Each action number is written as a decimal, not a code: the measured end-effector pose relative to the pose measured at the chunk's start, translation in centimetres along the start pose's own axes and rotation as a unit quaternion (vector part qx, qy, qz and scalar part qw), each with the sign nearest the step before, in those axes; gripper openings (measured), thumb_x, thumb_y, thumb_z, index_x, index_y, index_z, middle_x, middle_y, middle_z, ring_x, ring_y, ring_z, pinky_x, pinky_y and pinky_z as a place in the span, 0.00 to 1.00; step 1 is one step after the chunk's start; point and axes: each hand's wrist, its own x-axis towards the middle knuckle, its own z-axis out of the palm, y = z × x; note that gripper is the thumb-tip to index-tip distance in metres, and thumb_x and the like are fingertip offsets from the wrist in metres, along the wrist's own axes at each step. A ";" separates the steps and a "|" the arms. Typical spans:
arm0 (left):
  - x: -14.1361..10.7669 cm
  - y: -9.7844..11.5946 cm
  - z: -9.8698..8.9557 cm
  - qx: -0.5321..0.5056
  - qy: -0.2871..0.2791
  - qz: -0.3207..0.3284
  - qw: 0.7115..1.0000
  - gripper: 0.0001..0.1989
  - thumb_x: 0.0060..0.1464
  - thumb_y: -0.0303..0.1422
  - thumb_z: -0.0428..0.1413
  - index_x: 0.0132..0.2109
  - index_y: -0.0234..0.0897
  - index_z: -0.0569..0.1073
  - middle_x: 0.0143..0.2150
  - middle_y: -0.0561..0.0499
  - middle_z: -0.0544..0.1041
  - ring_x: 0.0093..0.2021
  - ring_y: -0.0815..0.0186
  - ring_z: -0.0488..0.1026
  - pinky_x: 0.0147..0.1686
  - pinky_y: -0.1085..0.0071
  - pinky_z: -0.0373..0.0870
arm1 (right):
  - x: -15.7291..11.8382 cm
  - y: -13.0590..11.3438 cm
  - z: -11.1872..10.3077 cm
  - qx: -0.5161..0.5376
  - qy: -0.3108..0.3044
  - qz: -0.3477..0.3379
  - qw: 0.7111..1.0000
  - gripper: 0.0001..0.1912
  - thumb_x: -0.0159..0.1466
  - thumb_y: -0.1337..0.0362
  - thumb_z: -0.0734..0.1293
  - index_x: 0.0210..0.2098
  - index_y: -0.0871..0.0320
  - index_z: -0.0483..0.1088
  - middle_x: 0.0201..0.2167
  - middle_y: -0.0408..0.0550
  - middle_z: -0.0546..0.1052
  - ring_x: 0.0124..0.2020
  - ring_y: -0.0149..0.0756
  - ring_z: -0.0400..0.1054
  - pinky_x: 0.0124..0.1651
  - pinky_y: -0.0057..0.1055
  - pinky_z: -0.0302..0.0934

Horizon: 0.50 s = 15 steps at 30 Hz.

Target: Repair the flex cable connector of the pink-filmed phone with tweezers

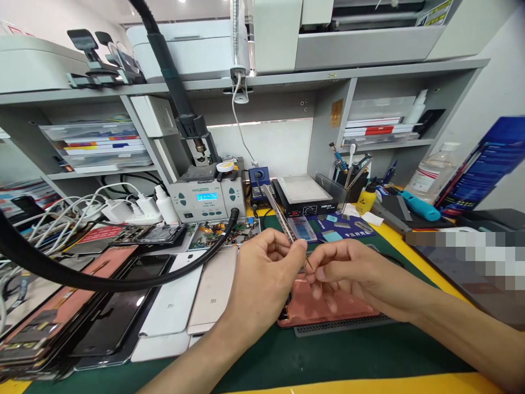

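Observation:
Tweezers (279, 216) are pinched in my left hand (266, 273), their tips pointing down toward the right. The fingers of my right hand (348, 273) are bent around the tips, with thumb and forefinger together; whatever small item they may hold is too small to make out. Under both hands lies a reddish, flat phone part (340, 309), partly covered by my right hand. It rests on a grey perforated plate (324, 329) on the green mat (328, 355).
Phones and housings (170, 306) are stacked at the left. A black hose (123, 282) arches over them from the rework station (207, 198). Behind the hands stand a hot plate (305, 191) and a tool holder (353, 180). A clear bottle (435, 169) is at the right.

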 end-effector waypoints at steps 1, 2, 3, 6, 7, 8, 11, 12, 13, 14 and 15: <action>0.0 0.0 0.0 -0.001 0.000 0.000 1.000 0.14 0.56 0.39 0.62 0.29 0.35 0.69 0.23 0.56 0.74 0.17 0.77 0.62 0.17 0.79 0.59 | 0.0 0.0 0.0 0.009 0.000 0.000 1.000 0.05 0.60 0.66 0.73 0.33 0.63 0.77 0.27 0.51 0.80 0.27 0.34 0.73 0.29 0.27 0.71; 0.0 0.0 0.0 -0.002 -0.001 0.001 1.000 0.14 0.56 0.39 0.62 0.29 0.35 0.69 0.23 0.56 0.73 0.17 0.77 0.62 0.17 0.79 0.59 | 0.0 0.0 0.0 0.015 0.002 0.001 1.000 0.06 0.61 0.65 0.73 0.33 0.63 0.77 0.27 0.51 0.79 0.28 0.34 0.73 0.29 0.27 0.71; -0.1 0.0 0.0 -0.003 -0.001 0.001 1.000 0.15 0.56 0.39 0.62 0.29 0.35 0.69 0.22 0.56 0.73 0.17 0.77 0.62 0.18 0.79 0.60 | 0.0 0.0 0.0 0.019 0.003 0.003 1.000 0.07 0.61 0.64 0.73 0.33 0.64 0.78 0.27 0.51 0.79 0.28 0.34 0.73 0.28 0.28 0.71; 0.0 0.0 0.1 -0.010 -0.004 0.005 1.000 0.15 0.56 0.40 0.62 0.29 0.36 0.69 0.23 0.56 0.73 0.17 0.77 0.62 0.18 0.79 0.60 | 0.0 0.0 -0.1 0.026 -0.002 0.002 1.000 0.07 0.62 0.65 0.73 0.33 0.63 0.78 0.28 0.50 0.78 0.28 0.34 0.73 0.29 0.28 0.71; 0.0 0.0 0.1 -0.012 -0.004 0.005 1.000 0.15 0.57 0.40 0.62 0.29 0.36 0.69 0.23 0.56 0.73 0.17 0.77 0.62 0.18 0.79 0.60 | 0.0 0.1 -0.1 0.034 -0.007 0.002 0.999 0.06 0.62 0.66 0.73 0.33 0.63 0.78 0.27 0.50 0.79 0.28 0.34 0.73 0.29 0.28 0.71; 0.0 0.0 0.1 -0.015 -0.006 0.004 1.000 0.15 0.57 0.40 0.62 0.29 0.36 0.69 0.22 0.57 0.73 0.17 0.77 0.62 0.17 0.79 0.59 | 0.1 0.1 -0.2 0.043 -0.013 0.001 0.999 0.05 0.62 0.67 0.73 0.32 0.63 0.78 0.28 0.50 0.79 0.28 0.33 0.73 0.29 0.28 0.72; -0.1 0.0 0.1 -0.026 -0.015 0.001 1.000 0.15 0.57 0.39 0.63 0.29 0.35 0.69 0.18 0.59 0.69 0.16 0.77 0.60 0.16 0.80 0.58 | 0.2 0.2 -0.4 0.064 -0.022 -0.002 0.998 0.03 0.62 0.69 0.72 0.33 0.64 0.78 0.28 0.50 0.79 0.27 0.34 0.74 0.30 0.29 0.72; -0.1 0.1 0.0 -0.031 -0.019 0.000 0.999 0.15 0.57 0.40 0.63 0.29 0.35 0.70 0.17 0.59 0.68 0.15 0.77 0.60 0.16 0.80 0.57 | 0.2 0.2 -0.4 0.067 -0.021 -0.004 0.998 0.03 0.62 0.69 0.72 0.33 0.64 0.79 0.28 0.49 0.79 0.27 0.34 0.74 0.30 0.29 0.72; -0.1 0.1 0.0 -0.038 -0.023 0.002 0.999 0.15 0.58 0.40 0.63 0.29 0.35 0.70 0.17 0.59 0.68 0.16 0.76 0.60 0.16 0.81 0.58 | 0.1 0.1 -0.4 0.068 -0.020 -0.005 0.997 0.04 0.62 0.69 0.72 0.33 0.65 0.79 0.28 0.49 0.78 0.27 0.34 0.74 0.31 0.29 0.72; -0.1 0.1 -0.1 -0.043 -0.027 0.005 0.999 0.15 0.58 0.40 0.62 0.30 0.35 0.70 0.17 0.60 0.68 0.16 0.76 0.61 0.16 0.81 0.58 | 0.1 0.1 -0.4 0.067 -0.020 -0.006 0.998 0.04 0.62 0.69 0.72 0.33 0.65 0.79 0.28 0.50 0.78 0.27 0.33 0.74 0.31 0.29 0.72; -0.1 0.2 -0.1 -0.046 -0.029 0.008 0.998 0.15 0.58 0.40 0.62 0.30 0.35 0.70 0.16 0.60 0.68 0.16 0.76 0.61 0.17 0.81 0.59 | 0.0 0.0 -0.3 0.067 -0.019 -0.005 0.998 0.06 0.63 0.67 0.72 0.34 0.65 0.79 0.28 0.50 0.78 0.27 0.33 0.74 0.31 0.29 0.72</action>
